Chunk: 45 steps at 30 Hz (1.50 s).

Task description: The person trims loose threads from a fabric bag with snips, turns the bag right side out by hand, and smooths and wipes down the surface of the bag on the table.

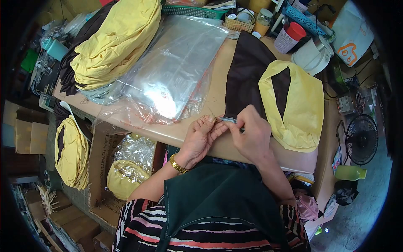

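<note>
Near the table's front edge, my left hand (202,135) pinches the corner of a dark brown cloth (245,80). My right hand (251,133) is closed around a small metal tool (227,119), whose tip points left and meets the pinched corner. Fine threads stick up by the left fingertips. The dark cloth lies flat on the table and runs partly under a yellow cloth piece (308,109) with a long opening, to the right of my right hand.
Clear plastic bags (172,63) cover the middle left of the table (168,135). Behind them is a yellow and brown cloth pile (113,46). An open carton (97,168) stands below left; a kettle (312,54) and a fan (362,138) are at right.
</note>
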Motion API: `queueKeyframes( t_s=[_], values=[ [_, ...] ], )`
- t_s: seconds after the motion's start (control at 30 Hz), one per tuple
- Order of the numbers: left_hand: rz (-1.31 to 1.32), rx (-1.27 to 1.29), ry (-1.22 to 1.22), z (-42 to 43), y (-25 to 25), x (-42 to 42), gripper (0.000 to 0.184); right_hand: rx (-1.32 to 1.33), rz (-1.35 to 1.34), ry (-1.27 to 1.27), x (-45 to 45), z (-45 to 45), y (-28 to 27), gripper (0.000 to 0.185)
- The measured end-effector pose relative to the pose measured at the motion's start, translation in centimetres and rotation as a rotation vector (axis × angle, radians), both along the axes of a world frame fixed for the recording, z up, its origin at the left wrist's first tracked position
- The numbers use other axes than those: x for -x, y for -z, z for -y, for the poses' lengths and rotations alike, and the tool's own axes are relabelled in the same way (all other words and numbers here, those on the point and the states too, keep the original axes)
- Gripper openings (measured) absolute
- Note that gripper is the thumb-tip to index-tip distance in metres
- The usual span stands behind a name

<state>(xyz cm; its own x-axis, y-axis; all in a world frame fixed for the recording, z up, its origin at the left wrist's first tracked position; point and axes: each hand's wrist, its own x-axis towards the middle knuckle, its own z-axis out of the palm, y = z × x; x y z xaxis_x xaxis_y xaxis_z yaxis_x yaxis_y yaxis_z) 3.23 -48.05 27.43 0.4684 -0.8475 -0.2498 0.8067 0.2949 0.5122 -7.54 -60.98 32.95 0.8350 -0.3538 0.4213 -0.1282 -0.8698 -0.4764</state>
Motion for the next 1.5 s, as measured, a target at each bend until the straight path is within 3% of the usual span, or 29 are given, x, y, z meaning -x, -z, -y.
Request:
queueKeyframes(
  t_s=[0.1, 0.17, 0.23, 0.27, 0.33, 0.4, 0.43, 0.5, 0.57, 0.6, 0.63, 0.7, 0.73, 0.8, 0.87, 0.9, 0.97, 1.0, 1.03, 1.07, 1.13, 1.17, 1.23, 1.3, 1.33, 1.4, 1.43, 1.5],
  values=[
    [0.017, -0.064, -0.062, 0.1, -1.6, 0.2, 0.025, -0.199, 0.133, 0.179, -0.8, 1.9, 1.3, 0.032],
    [0.086, -0.044, -0.122, -0.7, 0.0, -1.1, 0.023, -0.118, 0.216, 0.189, -0.6, 3.7, 3.2, 0.033],
    [0.158, -0.023, -0.181, -1.7, 2.7, -4.0, 0.020, -0.169, -0.011, 0.298, 0.3, 4.9, 4.5, 0.032],
    [0.141, 0.480, -0.063, -2.0, 4.2, -6.4, 0.017, -0.257, -0.020, 0.295, 0.6, 5.0, 5.0, 0.024],
    [0.117, 0.978, 0.062, -2.1, 2.2, -6.8, 0.014, -0.256, 0.016, 0.236, 1.2, 5.6, 6.7, 0.019],
    [0.201, 0.080, -0.476, -2.5, -1.3, -5.4, 0.032, -0.255, 0.056, 0.175, 1.3, 5.5, 7.2, 0.014],
    [0.201, 0.077, -0.474, -2.0, -1.1, -5.1, 0.032, -0.251, 0.085, 0.123, 1.2, 5.0, 7.0, 0.013],
    [0.577, -0.115, -0.290, -0.6, 0.1, -4.6, 0.055, -0.249, 0.116, 0.070, 1.0, 4.2, 6.8, 0.014],
    [0.750, -0.294, -0.131, 0.7, 2.0, -3.5, 0.077, -0.253, 0.082, 0.045, 0.6, 3.7, 6.7, 0.015],
    [0.913, -0.312, -0.201, 1.6, 2.6, -2.7, 0.071, -0.244, 0.094, 0.031, 0.3, 3.6, 6.8, 0.019],
    [0.914, -0.310, -0.202, 1.8, 3.0, -2.9, 0.071, -0.242, 0.096, 0.031, 0.2, 3.4, 6.4, 0.019],
    [1.141, -0.646, 0.156, 2.3, 3.2, -3.6, 0.048, -0.202, -0.033, -0.015, 0.1, 2.9, 5.4, 0.022],
    [0.989, -0.543, 0.170, 2.3, 2.1, -3.7, 0.021, -0.186, -0.186, -0.126, 0.9, 3.7, 5.7, 0.028],
    [0.971, -0.521, 0.089, 1.5, 2.6, -4.7, 0.019, -0.327, -0.165, -0.059, 2.3, 5.5, 9.3, 0.028],
    [1.042, -0.495, -0.162, 1.2, 3.0, -5.9, 0.026, -0.590, -0.110, 0.042, 2.7, 6.4, 9.9, 0.024],
    [1.044, -0.495, -0.161, 1.3, 2.8, -6.1, 0.026, -0.590, -0.109, 0.043, 2.7, 6.9, 10.1, 0.024],
    [1.468, -0.718, -0.189, 1.2, 1.8, -6.2, 0.020, -0.936, 0.115, 0.032, 2.6, 7.6, 10.7, 0.007],
    [1.745, -0.470, -0.417, 2.3, 1.2, -5.6, 0.023, -1.091, 0.218, 0.038, 2.2, 7.0, 10.1, 0.011],
    [1.747, -0.465, -0.416, 3.0, 1.1, -4.7, 0.023, -1.090, 0.221, 0.041, 2.5, 7.3, 10.5, 0.011],
    [2.062, -0.564, -0.370, 3.4, 1.2, -3.6, 0.029, -1.142, 0.237, 0.043, 3.0, 7.9, 11.2, 0.012],
    [2.376, -0.655, -0.315, 2.9, 1.3, -2.0, 0.037, -1.188, 0.258, 0.049, 3.3, 8.3, 11.3, 0.014],
    [2.403, -0.379, -0.109, 2.1, 1.4, -1.1, 0.037, -1.239, 0.349, 0.129, 3.1, 8.2, 11.0, 0.017],
    [2.396, -0.094, 0.101, 1.4, 0.8, -1.5, 0.037, -1.289, 0.446, 0.217, 3.1, 8.4, 10.8, 0.020],
    [1.483, 0.159, 1.366, 0.7, -0.6, -4.2, 0.033, -1.617, 0.546, 0.192, 3.4, 9.5, 10.8, 0.030],
    [1.489, 0.165, 1.365, 0.3, -1.5, -5.3, 0.033, -1.671, 0.562, 0.149, 3.8, 10.3, 11.8, 0.034],
    [1.008, -0.210, 1.160, -0.4, -3.0, -6.8, 0.025, -1.725, 0.599, 0.114, 4.3, 10.8, 12.8, 0.033],
    [1.013, -0.209, 1.161, 0.1, -2.1, -6.7, 0.025, -1.787, 0.633, 0.080, 4.3, 10.8, 12.8, 0.033],
    [1.296, -0.413, 0.314, 2.3, 0.9, -5.7, 0.037, -1.797, 0.646, 0.028, 4.2, 10.6, 12.6, 0.034]
  ],
)
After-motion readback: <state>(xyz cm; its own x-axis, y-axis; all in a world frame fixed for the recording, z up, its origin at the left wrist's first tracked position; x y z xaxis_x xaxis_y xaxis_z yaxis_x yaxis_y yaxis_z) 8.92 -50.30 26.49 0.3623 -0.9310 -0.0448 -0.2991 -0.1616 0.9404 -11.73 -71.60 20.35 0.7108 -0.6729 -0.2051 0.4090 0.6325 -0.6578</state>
